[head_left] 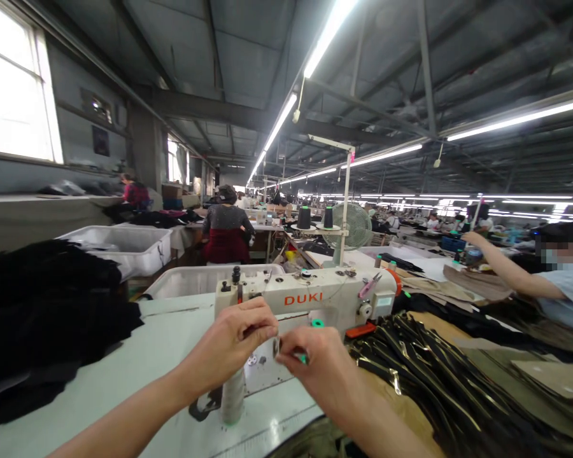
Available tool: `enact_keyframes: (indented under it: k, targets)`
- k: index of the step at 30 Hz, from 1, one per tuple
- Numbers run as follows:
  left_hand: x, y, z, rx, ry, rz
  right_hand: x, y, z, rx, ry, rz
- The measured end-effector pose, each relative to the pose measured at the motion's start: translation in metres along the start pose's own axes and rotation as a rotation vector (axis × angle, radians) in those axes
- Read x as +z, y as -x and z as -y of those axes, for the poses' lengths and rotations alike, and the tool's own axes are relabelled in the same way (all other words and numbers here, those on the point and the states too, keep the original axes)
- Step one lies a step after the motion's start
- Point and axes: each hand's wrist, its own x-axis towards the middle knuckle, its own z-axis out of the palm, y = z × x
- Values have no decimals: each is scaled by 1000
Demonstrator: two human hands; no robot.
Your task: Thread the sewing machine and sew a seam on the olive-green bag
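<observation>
Both hands are raised in front of the white sewing machine point(262, 305), their fingertips almost meeting. My left hand point(233, 340) is closed in a pinch, and whatever lies between its thumb and finger is too small to make out. Pinched in my right hand point(322, 359) is a small round metal piece point(275, 345), partly covered by the fingers. Just behind the right fingers shows a green spool point(318, 324). A pale thread cone point(232, 397) stands upright on the machine table point(167, 343), under my left wrist.
Black cloth point(42, 318) is heaped at left. Dark zippers point(410, 369) with shiny teeth lie in a bundle at right, beside olive fabric pieces point(501, 375). Pink thread snips point(370, 285) rest on the machine. White bins point(124, 248) stand behind; a co-worker's arm point(516, 267) reaches in at right.
</observation>
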Motion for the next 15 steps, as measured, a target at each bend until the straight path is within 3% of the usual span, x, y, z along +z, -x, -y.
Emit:
enact_keyframes:
  k: [4, 8, 13, 15]
  targets:
    - [2, 2, 0, 2, -9, 41, 3, 2, -4, -79, -25, -160]
    - [3, 3, -1, -1, -21, 16, 7, 4, -9, -87, -14, -18]
    - [2, 4, -1, 14, -48, 35, 8, 8, -11, -82, 72, -143]
    - [3, 5, 1, -2, -61, 11, 7, 9, -12, -75, 60, -23]
